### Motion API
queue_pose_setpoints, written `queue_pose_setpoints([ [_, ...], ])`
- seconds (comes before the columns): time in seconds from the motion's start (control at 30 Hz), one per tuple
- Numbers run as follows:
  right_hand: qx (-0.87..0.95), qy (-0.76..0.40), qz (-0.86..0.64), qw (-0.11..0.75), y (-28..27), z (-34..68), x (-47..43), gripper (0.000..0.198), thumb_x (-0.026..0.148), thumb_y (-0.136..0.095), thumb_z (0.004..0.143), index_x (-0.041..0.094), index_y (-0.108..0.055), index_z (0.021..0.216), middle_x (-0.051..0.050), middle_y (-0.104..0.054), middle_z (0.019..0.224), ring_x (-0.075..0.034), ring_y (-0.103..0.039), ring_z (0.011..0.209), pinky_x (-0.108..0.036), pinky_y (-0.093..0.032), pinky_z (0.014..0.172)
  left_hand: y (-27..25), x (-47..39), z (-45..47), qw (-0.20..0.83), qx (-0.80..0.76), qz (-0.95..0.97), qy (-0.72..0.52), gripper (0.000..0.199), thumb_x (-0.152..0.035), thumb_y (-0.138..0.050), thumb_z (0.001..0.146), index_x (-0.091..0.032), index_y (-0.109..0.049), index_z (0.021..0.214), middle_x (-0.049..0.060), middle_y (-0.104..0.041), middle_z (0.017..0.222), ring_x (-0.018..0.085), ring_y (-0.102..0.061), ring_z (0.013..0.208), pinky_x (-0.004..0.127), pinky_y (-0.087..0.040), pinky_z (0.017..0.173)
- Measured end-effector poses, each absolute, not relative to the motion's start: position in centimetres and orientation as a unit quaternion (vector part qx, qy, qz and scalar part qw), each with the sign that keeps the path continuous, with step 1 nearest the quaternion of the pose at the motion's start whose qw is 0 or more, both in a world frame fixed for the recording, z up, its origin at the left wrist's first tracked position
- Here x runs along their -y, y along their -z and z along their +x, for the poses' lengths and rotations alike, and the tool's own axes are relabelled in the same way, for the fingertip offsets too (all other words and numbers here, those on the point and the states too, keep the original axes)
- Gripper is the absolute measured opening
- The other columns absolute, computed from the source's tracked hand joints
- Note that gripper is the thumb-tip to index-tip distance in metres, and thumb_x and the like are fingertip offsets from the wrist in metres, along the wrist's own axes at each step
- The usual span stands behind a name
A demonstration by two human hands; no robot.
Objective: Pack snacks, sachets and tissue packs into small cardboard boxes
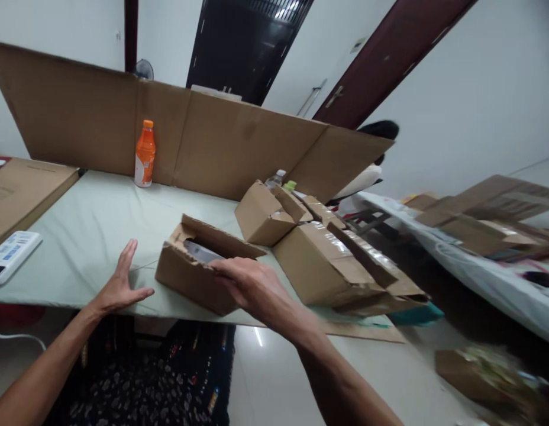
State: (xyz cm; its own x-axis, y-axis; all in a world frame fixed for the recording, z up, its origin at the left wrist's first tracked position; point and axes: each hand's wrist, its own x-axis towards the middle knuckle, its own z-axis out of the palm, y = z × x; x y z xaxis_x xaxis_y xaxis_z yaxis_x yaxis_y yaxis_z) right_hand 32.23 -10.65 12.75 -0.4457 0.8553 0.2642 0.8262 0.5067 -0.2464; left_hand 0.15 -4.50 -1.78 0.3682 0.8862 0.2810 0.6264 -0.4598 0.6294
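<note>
An open cardboard box [194, 285] stands near the front edge of the table, with a greyish-white item [202, 253] partly visible inside. My right hand [257, 290] grips the box's near wall, fingers closed over its top edge. Left of the box, my left hand [121, 287] hovers over the tabletop or rests lightly on it, thumb and fingers spread, holding nothing. A thin dark line [144, 266] runs between that hand and the box. Most of the box's contents are hidden by its walls.
An orange drink bottle [145, 155] stands by the cardboard screen [243, 142] at the back. Several cardboard boxes [319, 260] sit on the right, bottle tops behind them. A white power strip [15, 255] and a flat carton [30, 183] lie left.
</note>
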Motion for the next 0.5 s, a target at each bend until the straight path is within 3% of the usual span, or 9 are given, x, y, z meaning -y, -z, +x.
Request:
queue_pose_setpoints([
  [0.13, 0.850, -0.299, -0.399, 0.168, -15.5, 31.9, 11.9, 0.034, 0.036, -0.048, 0.105, 0.020, -0.077, 0.110, -0.004, -0.081, 0.093, -0.015, -0.073, 0.075, -0.023, -0.054, 0.068, 0.4, 4.2, -1.0, 0.315, -0.413, 0.799, -0.302, 0.132, -0.048, -0.081, 0.079, -0.026, 0.019, 0.164, 0.020, -0.010, 0.175, 0.035, -0.024, 0.160, 0.052, -0.036, 0.124],
  [0.2, 0.828, -0.350, -0.409, 0.156, -15.8, 32.3, 10.9, 0.036, 0.038, -0.046, 0.106, 0.019, -0.076, 0.111, -0.005, -0.081, 0.094, -0.014, -0.072, 0.071, -0.022, -0.055, 0.065, -0.1, 4.2, -1.1, 0.375, -0.390, 0.789, -0.292, 0.132, -0.050, -0.080, 0.079, -0.027, 0.018, 0.165, 0.019, -0.013, 0.174, 0.035, -0.028, 0.158, 0.052, -0.038, 0.123],
  [0.3, 0.841, -0.308, -0.422, 0.142, -15.0, 32.8, 8.1, 0.031, 0.036, -0.054, 0.103, 0.020, -0.075, 0.119, -0.008, -0.077, 0.121, -0.019, -0.074, 0.103, -0.029, -0.059, 0.087, -0.6, 4.3, -0.9, 0.450, -0.373, 0.762, -0.280, 0.132, -0.051, -0.081, 0.076, -0.025, 0.013, 0.166, 0.018, -0.012, 0.175, 0.039, -0.026, 0.158, 0.055, -0.036, 0.124],
  [0.37, 0.863, -0.281, -0.407, 0.103, -14.4, 33.0, 6.3, 0.036, 0.037, -0.059, 0.100, 0.023, -0.070, 0.131, -0.008, -0.067, 0.142, -0.022, -0.063, 0.130, -0.036, -0.052, 0.107, -0.9, 4.4, -0.9, 0.457, -0.374, 0.759, -0.273, 0.131, -0.047, -0.082, 0.075, -0.024, 0.008, 0.167, 0.016, -0.012, 0.175, 0.040, -0.024, 0.159, 0.056, -0.031, 0.127],
  [0.5, 0.888, -0.262, -0.376, -0.030, -14.2, 32.2, 4.3, 0.057, 0.041, -0.069, 0.094, 0.029, -0.058, 0.148, -0.007, -0.053, 0.158, -0.027, -0.051, 0.144, -0.042, -0.047, 0.114, -0.9, 4.9, -1.3, 0.433, -0.362, 0.783, -0.261, 0.122, -0.040, -0.081, 0.078, -0.028, 0.001, 0.168, 0.013, -0.016, 0.175, 0.043, -0.024, 0.158, 0.059, -0.027, 0.128],
])
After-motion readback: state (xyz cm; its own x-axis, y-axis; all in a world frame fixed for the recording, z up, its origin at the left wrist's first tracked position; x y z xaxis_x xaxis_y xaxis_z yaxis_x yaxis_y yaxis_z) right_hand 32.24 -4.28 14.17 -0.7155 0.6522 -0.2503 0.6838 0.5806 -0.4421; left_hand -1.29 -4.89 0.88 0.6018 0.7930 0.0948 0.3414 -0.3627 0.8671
